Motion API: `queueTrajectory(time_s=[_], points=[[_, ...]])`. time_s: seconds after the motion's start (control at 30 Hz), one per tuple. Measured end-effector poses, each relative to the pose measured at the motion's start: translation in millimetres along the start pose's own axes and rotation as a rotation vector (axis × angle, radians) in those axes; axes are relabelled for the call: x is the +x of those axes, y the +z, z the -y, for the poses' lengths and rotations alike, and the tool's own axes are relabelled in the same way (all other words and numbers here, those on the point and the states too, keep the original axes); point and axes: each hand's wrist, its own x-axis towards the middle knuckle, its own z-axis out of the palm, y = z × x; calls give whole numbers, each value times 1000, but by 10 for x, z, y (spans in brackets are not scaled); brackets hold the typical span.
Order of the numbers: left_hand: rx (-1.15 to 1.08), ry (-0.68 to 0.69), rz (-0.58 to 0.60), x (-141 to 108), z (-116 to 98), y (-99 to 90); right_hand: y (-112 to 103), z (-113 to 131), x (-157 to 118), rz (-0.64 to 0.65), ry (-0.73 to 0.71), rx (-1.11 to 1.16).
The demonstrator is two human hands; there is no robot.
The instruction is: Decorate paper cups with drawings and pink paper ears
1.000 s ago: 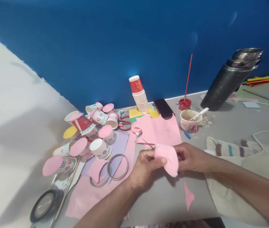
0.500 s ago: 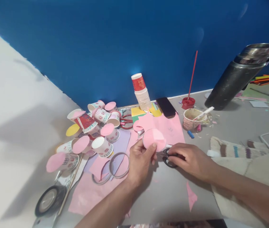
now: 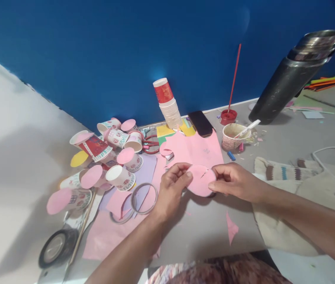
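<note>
A round pink paper disc (image 3: 200, 182) with a dark slanting mark near its upper middle is held up above the grey table. My left hand (image 3: 175, 183) pinches its left edge between thumb and fingers. On the disc's right edge, my right hand (image 3: 232, 179) grips it the same way. Behind the disc lies a pink sheet (image 3: 197, 148) with round cut-outs. Left of my left hand are grey rings (image 3: 144, 198) on pink and purple paper. A pink scrap (image 3: 231, 228) lies below my right hand. The scissors are not visible near my hands.
Paper cups, several with pink discs, crowd the left (image 3: 121, 177). A cup stack (image 3: 169, 104), a phone (image 3: 200, 123), a glue cup (image 3: 235, 138) and a red pot (image 3: 228, 116) stand behind. A dark flask (image 3: 288, 79) and a cloth (image 3: 285, 197) are right; black tape (image 3: 55, 248) lies lower left.
My right hand has let go of the black scissors and now holds the disc's right edge. The disc has turned, showing a dark mark. The view has shifted slightly.
</note>
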Motion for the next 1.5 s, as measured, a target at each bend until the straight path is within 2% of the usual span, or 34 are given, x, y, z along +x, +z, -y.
queueTrajectory(time_s=[0.17, 0.33, 0.53, 0.73, 0.93, 1.03, 1.33, 1.5], points=[[34, -42, 26, 27, -14, -11, -14, -15, 13, -66, -25, -17], [-67, -100, 39, 25, -30, 28, -43, 0, 31, -167, -27, 4], [-31, -150, 94, 6, -41, 41, -74, 21, 27, -193, -15, -20], [85, -73, 38, 8, -12, 23, -76, 4, 36, -242, -25, -57], [349, 129, 47, -20, -31, 29, -65, 3, 27, -274, -140, -161], [427, 186, 51, -28, -35, 35, -36, 3, 7, -278, -183, -199], [405, 117, -5, 8, 7, 13, 14, 9, -30, -247, -200, -281], [411, 100, 13, 2, -10, 23, 16, -5, -35, -222, -194, -294]])
